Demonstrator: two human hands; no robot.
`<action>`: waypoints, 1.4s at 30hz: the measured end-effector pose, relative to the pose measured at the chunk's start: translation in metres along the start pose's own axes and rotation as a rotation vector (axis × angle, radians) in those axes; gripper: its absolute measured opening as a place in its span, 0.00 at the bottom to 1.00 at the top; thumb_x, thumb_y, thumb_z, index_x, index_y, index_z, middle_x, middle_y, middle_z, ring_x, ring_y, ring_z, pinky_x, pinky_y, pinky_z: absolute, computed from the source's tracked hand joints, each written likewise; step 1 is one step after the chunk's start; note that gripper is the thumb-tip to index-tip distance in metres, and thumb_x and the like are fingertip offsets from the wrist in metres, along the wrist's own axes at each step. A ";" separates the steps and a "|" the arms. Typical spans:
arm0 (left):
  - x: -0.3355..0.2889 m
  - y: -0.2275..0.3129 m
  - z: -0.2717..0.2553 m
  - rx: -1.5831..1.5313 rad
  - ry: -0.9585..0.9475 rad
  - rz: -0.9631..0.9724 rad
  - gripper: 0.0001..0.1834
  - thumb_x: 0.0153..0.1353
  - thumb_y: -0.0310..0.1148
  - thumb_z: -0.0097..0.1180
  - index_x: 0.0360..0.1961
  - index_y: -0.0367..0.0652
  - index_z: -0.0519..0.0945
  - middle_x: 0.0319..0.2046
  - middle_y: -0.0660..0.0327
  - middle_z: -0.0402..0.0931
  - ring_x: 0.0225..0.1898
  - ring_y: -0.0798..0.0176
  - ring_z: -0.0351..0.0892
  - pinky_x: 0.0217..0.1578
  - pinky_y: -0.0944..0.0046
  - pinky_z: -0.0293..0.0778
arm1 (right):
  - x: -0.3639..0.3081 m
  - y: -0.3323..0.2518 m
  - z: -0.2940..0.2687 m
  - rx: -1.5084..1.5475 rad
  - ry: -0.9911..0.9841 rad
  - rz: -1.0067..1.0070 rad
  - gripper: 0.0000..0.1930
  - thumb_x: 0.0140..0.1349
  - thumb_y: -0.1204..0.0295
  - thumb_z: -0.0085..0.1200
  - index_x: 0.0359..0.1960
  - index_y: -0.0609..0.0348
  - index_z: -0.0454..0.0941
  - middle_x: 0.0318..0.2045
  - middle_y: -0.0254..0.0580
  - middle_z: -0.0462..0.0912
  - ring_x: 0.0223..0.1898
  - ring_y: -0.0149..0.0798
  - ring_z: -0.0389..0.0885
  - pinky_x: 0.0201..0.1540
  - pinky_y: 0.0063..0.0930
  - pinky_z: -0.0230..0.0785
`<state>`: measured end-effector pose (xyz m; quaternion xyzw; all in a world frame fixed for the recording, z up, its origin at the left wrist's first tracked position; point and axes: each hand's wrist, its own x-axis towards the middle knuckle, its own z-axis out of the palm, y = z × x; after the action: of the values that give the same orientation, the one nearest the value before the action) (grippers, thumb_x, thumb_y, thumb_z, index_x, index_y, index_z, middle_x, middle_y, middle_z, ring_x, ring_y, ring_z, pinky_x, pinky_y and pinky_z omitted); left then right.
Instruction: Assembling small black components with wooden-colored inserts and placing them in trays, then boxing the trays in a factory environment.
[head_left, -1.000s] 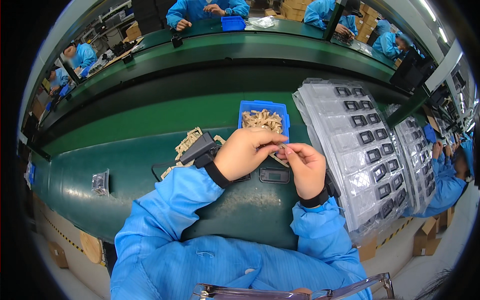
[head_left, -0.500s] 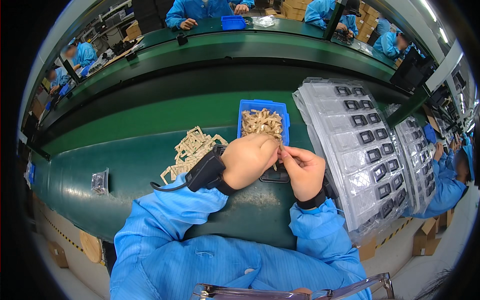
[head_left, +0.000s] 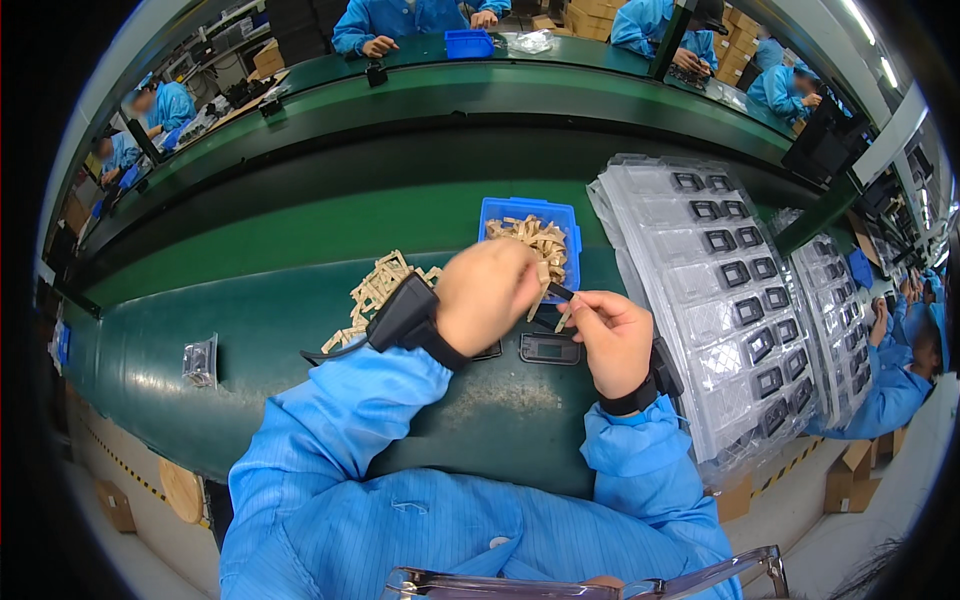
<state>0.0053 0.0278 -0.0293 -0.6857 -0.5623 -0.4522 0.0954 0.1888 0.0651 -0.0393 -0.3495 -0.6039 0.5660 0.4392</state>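
My left hand (head_left: 487,293), slightly smeared, is closed in front of the blue bin (head_left: 577,245), with a thin beige frame (head_left: 537,306) at its fingertips. Facing it, my right hand (head_left: 614,340) pinches at the same frame, and a small dark strip (head_left: 561,291) shows beside those fingers. Whether the strip is part of the held piece I cannot tell. Curled beige strips (head_left: 530,236) fill the bin. Below the hands a dark rectangular cover (head_left: 550,348) lies flat on the green table. Another dark piece is mostly hidden under my left hand.
A loose heap of beige frames (head_left: 378,290) lies left of my left wrist. Stacked clear trays (head_left: 690,300) with black frames stand close on the right. A small clear packet (head_left: 200,361) sits far left. Co-workers in blue work across the bench (head_left: 560,80) and at right.
My left hand has drawn back a little to the left from my right fingers. The beige frame, dark strip and dark cover now show between and below the hands.
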 end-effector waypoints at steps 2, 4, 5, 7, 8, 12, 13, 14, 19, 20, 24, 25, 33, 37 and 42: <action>0.004 -0.007 -0.006 0.034 -0.055 -0.133 0.07 0.56 0.26 0.60 0.36 0.38 0.78 0.28 0.54 0.80 0.30 0.53 0.82 0.31 0.58 0.76 | 0.001 -0.001 -0.003 -0.015 0.029 0.020 0.05 0.63 0.80 0.57 0.38 0.69 0.82 0.28 0.37 0.84 0.29 0.23 0.80 0.32 0.16 0.73; 0.006 -0.007 -0.009 0.042 -0.100 -0.177 0.07 0.59 0.26 0.59 0.38 0.37 0.78 0.28 0.54 0.81 0.31 0.55 0.83 0.32 0.60 0.77 | 0.003 -0.001 -0.004 -0.029 0.060 0.041 0.05 0.63 0.80 0.57 0.39 0.69 0.82 0.29 0.37 0.84 0.30 0.25 0.81 0.32 0.17 0.74; 0.006 -0.007 -0.009 -0.130 -0.134 -0.309 0.08 0.62 0.26 0.57 0.42 0.37 0.77 0.32 0.55 0.82 0.34 0.59 0.84 0.34 0.62 0.78 | 0.003 -0.001 -0.003 0.072 0.034 0.030 0.06 0.64 0.80 0.57 0.41 0.68 0.80 0.30 0.38 0.84 0.31 0.26 0.82 0.33 0.18 0.74; 0.005 -0.006 -0.006 -0.304 -0.169 -0.440 0.08 0.65 0.26 0.55 0.45 0.36 0.76 0.36 0.55 0.83 0.38 0.63 0.85 0.36 0.65 0.78 | 0.003 -0.001 -0.002 0.174 0.009 0.020 0.07 0.64 0.80 0.56 0.43 0.67 0.79 0.32 0.39 0.84 0.32 0.28 0.83 0.34 0.18 0.75; 0.004 -0.005 -0.003 -0.596 -0.178 -0.441 0.10 0.67 0.27 0.53 0.48 0.37 0.75 0.40 0.56 0.82 0.42 0.65 0.83 0.39 0.66 0.78 | 0.002 -0.003 -0.002 0.199 0.017 0.013 0.07 0.64 0.81 0.56 0.43 0.66 0.77 0.33 0.40 0.84 0.33 0.29 0.84 0.35 0.19 0.75; 0.006 -0.001 -0.009 -0.940 -0.380 -0.614 0.11 0.71 0.32 0.50 0.51 0.39 0.75 0.48 0.60 0.79 0.50 0.66 0.80 0.45 0.68 0.77 | 0.003 -0.003 -0.004 0.243 0.025 -0.011 0.06 0.65 0.82 0.55 0.41 0.63 0.72 0.34 0.42 0.84 0.35 0.31 0.85 0.36 0.20 0.76; 0.005 -0.001 -0.009 -0.965 -0.403 -0.685 0.11 0.72 0.33 0.50 0.50 0.40 0.75 0.47 0.60 0.79 0.51 0.66 0.80 0.45 0.69 0.77 | 0.003 -0.004 -0.004 0.242 0.025 -0.008 0.06 0.65 0.82 0.55 0.41 0.63 0.72 0.34 0.42 0.84 0.35 0.31 0.85 0.36 0.20 0.76; 0.008 0.001 -0.012 -1.043 -0.414 -0.746 0.12 0.72 0.36 0.52 0.50 0.41 0.76 0.45 0.62 0.80 0.47 0.66 0.83 0.41 0.71 0.78 | 0.003 -0.005 -0.004 0.226 0.021 -0.003 0.06 0.65 0.81 0.55 0.40 0.63 0.72 0.35 0.42 0.84 0.35 0.31 0.85 0.36 0.20 0.76; 0.011 -0.002 -0.018 -1.115 -0.464 -0.859 0.11 0.70 0.37 0.55 0.45 0.40 0.79 0.43 0.58 0.82 0.40 0.64 0.86 0.36 0.73 0.80 | 0.005 -0.003 -0.006 0.150 -0.023 0.005 0.06 0.65 0.81 0.55 0.40 0.63 0.72 0.35 0.42 0.84 0.36 0.31 0.85 0.37 0.20 0.76; 0.011 -0.004 -0.017 -1.162 -0.445 -0.842 0.11 0.69 0.36 0.56 0.43 0.39 0.81 0.43 0.57 0.83 0.40 0.64 0.86 0.36 0.73 0.80 | 0.006 -0.002 -0.007 0.154 -0.044 -0.016 0.06 0.65 0.81 0.56 0.40 0.62 0.72 0.35 0.43 0.84 0.36 0.32 0.85 0.37 0.20 0.76; 0.008 -0.005 -0.016 -1.255 -0.394 -0.787 0.08 0.66 0.31 0.59 0.40 0.37 0.84 0.42 0.57 0.84 0.42 0.66 0.84 0.38 0.73 0.80 | 0.005 -0.007 -0.008 0.250 -0.118 -0.059 0.09 0.65 0.80 0.56 0.45 0.64 0.74 0.37 0.45 0.84 0.38 0.34 0.85 0.39 0.22 0.77; 0.008 -0.005 -0.015 -1.254 -0.395 -0.790 0.08 0.66 0.31 0.59 0.40 0.37 0.84 0.42 0.57 0.84 0.42 0.66 0.84 0.38 0.73 0.80 | 0.004 -0.010 -0.008 0.252 -0.118 -0.056 0.09 0.65 0.80 0.56 0.45 0.64 0.74 0.37 0.45 0.84 0.38 0.34 0.85 0.39 0.22 0.77; 0.009 0.004 -0.023 -0.954 -0.255 -0.666 0.07 0.61 0.26 0.63 0.40 0.36 0.84 0.38 0.61 0.82 0.37 0.71 0.81 0.38 0.71 0.78 | 0.002 -0.009 -0.017 0.272 -0.133 0.024 0.16 0.65 0.78 0.55 0.55 0.67 0.74 0.43 0.48 0.83 0.42 0.37 0.84 0.44 0.24 0.77; 0.008 0.004 -0.025 -0.749 -0.176 -0.372 0.06 0.59 0.23 0.64 0.38 0.37 0.85 0.39 0.61 0.81 0.37 0.70 0.80 0.36 0.72 0.77 | 0.002 -0.018 -0.013 0.398 -0.183 0.042 0.17 0.64 0.81 0.56 0.54 0.69 0.73 0.44 0.49 0.83 0.45 0.37 0.84 0.48 0.25 0.76; 0.011 0.007 -0.029 -0.591 -0.192 -0.124 0.08 0.53 0.21 0.64 0.36 0.40 0.86 0.39 0.60 0.80 0.38 0.64 0.81 0.39 0.67 0.78 | 0.004 -0.008 -0.015 0.312 -0.137 -0.135 0.20 0.59 0.86 0.59 0.54 0.71 0.73 0.47 0.50 0.81 0.49 0.38 0.82 0.54 0.29 0.75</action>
<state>-0.0044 0.0142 -0.0023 -0.6878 -0.4535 -0.5343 -0.1892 0.2015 0.0737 -0.0315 -0.1963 -0.5595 0.6444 0.4829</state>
